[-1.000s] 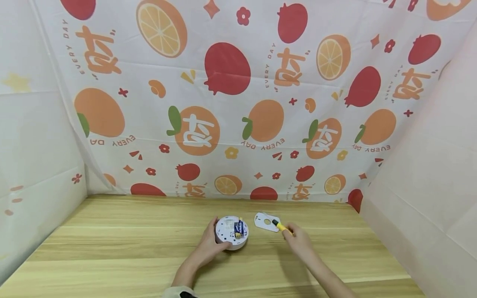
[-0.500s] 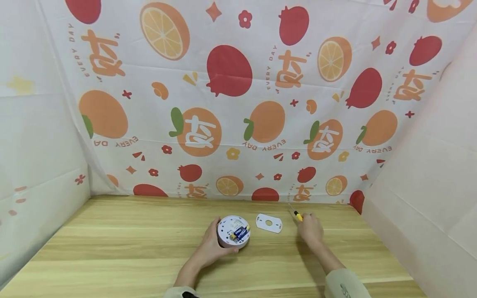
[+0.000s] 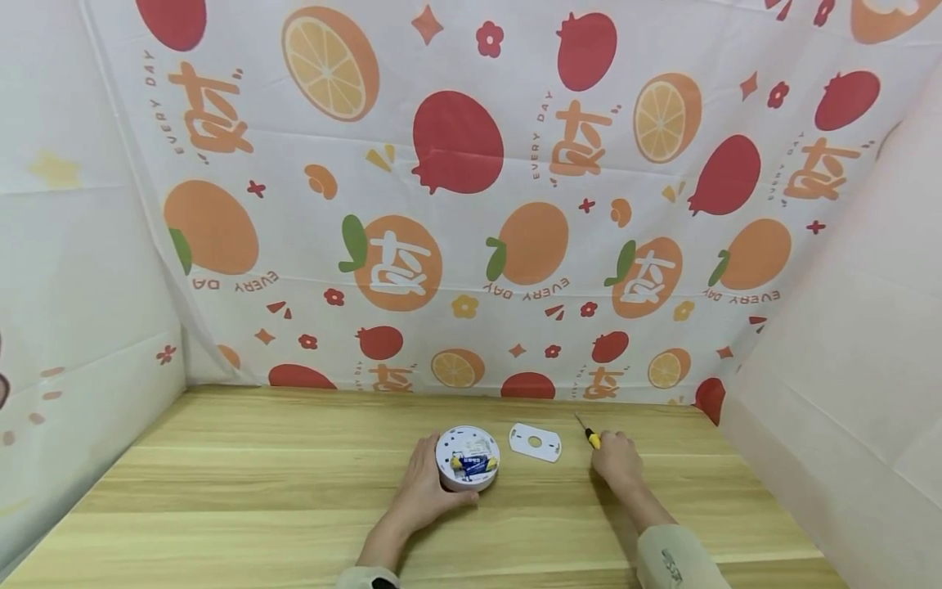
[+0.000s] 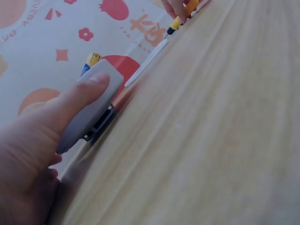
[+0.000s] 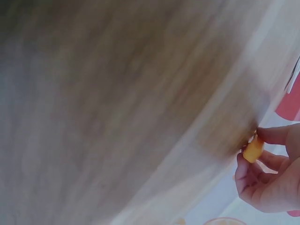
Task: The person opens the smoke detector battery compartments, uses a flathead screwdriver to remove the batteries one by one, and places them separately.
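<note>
A round white smoke detector (image 3: 458, 444) lies back side up on the table, with blue-and-yellow batteries (image 3: 477, 465) on its back. My left hand (image 3: 425, 493) grips it from the left, fingers round the far side. In the left wrist view the thumb presses on the rim of the detector (image 4: 96, 96), and one battery end (image 4: 92, 60) sticks up behind it. My right hand (image 3: 618, 460) holds a screwdriver (image 3: 593, 439) by its yellow handle, its thin shaft pointing away and left. In the right wrist view, thumb and fingers pinch the yellow handle (image 5: 253, 150).
Between the two hands a flat white mounting plate (image 3: 521, 437) with a central hole lies on the wooden table (image 3: 257, 474). Behind the table hangs a fruit-print cloth (image 3: 456, 245). Pale cloth walls (image 3: 846, 343) stand on both sides.
My right hand has carried the screwdriver from over the mounting plate to the plate's right and down near the table. The batteries on the detector now lie at a different angle.
</note>
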A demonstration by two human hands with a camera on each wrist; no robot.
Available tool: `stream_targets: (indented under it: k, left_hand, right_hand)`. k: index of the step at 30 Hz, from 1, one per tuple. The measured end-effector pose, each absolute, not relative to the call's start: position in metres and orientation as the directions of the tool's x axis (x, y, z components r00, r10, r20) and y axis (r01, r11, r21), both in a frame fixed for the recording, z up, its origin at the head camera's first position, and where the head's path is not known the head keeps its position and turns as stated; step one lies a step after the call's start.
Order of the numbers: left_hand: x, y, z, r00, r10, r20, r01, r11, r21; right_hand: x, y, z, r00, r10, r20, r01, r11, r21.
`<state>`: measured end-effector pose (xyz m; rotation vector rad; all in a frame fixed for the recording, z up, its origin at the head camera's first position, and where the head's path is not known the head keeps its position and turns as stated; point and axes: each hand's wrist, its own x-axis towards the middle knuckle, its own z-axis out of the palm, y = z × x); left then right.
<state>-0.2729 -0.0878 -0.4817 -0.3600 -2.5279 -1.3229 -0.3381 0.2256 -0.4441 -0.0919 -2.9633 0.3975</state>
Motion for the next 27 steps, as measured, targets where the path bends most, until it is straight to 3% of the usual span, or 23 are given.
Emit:
stream_targets:
  k: [7,13,19,23,27]
  left_hand:
    - [-0.273,-0.088,-0.483,-0.933,0.104,0.345,0.34,0.573,0.746]
    - [-0.271,-0.088,-0.482,-0.937,0.102,0.334,0.331,0.563,0.757]
    - [-0.271,-0.088,-0.481,-0.937,0.097,0.335,0.329,0.563,0.758]
    - [-0.271,-0.088,-0.48,-0.938,0.095,0.334,0.328,0.559,0.762]
    - [-0.271,-0.088,-0.48,-0.936,0.098,0.337,0.332,0.563,0.757]
  right_hand:
    - [-0.339,0.223,-0.439,-0.988,0.082,0.133,0.042,0.959,-0.281]
    - [-0.341,0.202,-0.424,-0.959,0.001,0.285,-0.071,0.968,-0.243]
    - [-0.336,0.167,-0.402,-0.892,-0.236,0.386,-0.326,0.927,-0.187]
    - [-0.329,0.146,-0.387,-0.787,-0.477,0.392,-0.547,0.833,-0.086]
    - [-0.321,0.127,-0.377,-0.685,-0.657,0.315,-0.69,0.723,0.006]
